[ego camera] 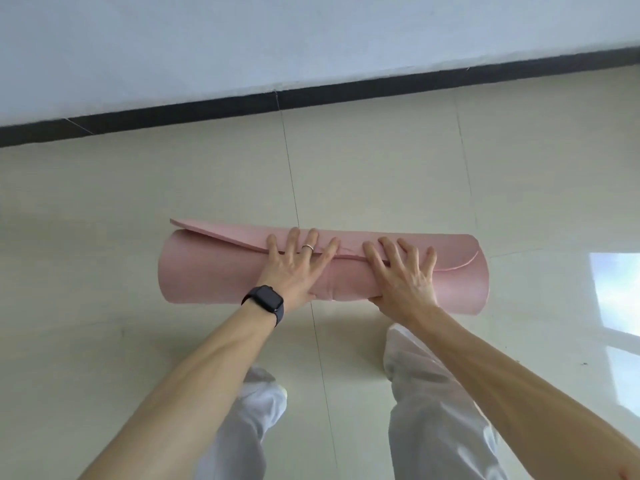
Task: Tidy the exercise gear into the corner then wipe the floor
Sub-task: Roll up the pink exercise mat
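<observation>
A pink exercise mat (207, 271) lies rolled up across the pale tiled floor in the middle of the head view. Its loose end flap sticks up along the top left of the roll. My left hand (298, 265), with a ring and a black watch on the wrist, presses flat on the roll's middle with fingers spread. My right hand (403, 271) presses on the roll just to the right, fingers straight and spread over the top, thumb under the near edge.
A white wall with a black skirting board (346, 90) runs across the back, a short way beyond the mat. My legs in white trousers (426, 410) stand just behind the roll. Glossy floor tiles (104, 209) reflect a window at the right.
</observation>
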Tool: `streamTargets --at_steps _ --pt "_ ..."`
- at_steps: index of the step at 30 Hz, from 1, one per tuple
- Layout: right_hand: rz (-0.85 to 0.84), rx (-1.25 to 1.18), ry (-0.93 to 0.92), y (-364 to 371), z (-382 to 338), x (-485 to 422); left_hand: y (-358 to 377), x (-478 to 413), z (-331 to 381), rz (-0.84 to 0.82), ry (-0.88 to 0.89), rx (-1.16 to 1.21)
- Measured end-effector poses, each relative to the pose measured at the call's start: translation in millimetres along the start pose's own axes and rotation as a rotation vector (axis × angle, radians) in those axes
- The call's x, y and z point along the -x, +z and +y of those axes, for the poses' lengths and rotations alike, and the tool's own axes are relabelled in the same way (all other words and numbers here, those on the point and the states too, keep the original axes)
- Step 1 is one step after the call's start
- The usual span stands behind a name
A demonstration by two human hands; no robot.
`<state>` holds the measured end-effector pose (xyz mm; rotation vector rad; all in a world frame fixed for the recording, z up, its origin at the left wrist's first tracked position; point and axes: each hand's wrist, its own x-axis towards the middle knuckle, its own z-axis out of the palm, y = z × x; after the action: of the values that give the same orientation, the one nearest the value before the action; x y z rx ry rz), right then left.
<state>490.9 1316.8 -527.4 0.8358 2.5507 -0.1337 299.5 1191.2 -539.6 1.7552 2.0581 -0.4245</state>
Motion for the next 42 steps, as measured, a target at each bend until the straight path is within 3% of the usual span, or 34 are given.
streamTargets --at_steps 7,12,15,18,20,22,24,27,32,42 --pt "0.128 -0.113 0.14 -193.8 26.6 117.6 -218.6 87.0 15.1 0.07 0.095 -0.062" --pt "0.337 -0.186 0.269 -304.4 101.9 192.7 -372.6 90.9 61.6 0.239 0.239 -0.05" --pt "0.494 -0.228 0.371 -346.9 174.3 230.8 -456.1 79.6 108.3 0.458 0.298 0.045" --pt "0.645 -0.259 0.51 -371.5 255.4 260.2 -528.9 60.9 173.8 0.801 0.035 0.432" --pt "0.725 -0.284 0.596 -383.5 308.4 271.5 -577.9 43.1 227.9 0.918 -0.307 0.962" --pt "0.785 -0.32 0.668 -394.4 356.0 277.0 -624.7 16.1 280.5 0.782 -0.547 1.624" --pt "0.831 -0.334 0.715 -403.9 395.1 281.3 -669.6 -12.7 326.6 0.614 -0.509 1.93" --pt "0.912 -0.341 0.771 -412.0 441.2 286.2 -738.0 -49.7 387.2 0.544 -0.449 1.954" --pt "0.976 -0.37 0.885 -413.2 503.0 282.5 -815.6 -107.0 460.1 0.52 -0.425 1.691" --pt "0.807 -0.484 1.05 -411.4 640.5 255.3 -864.9 -258.2 564.2 0.514 -0.285 1.503"
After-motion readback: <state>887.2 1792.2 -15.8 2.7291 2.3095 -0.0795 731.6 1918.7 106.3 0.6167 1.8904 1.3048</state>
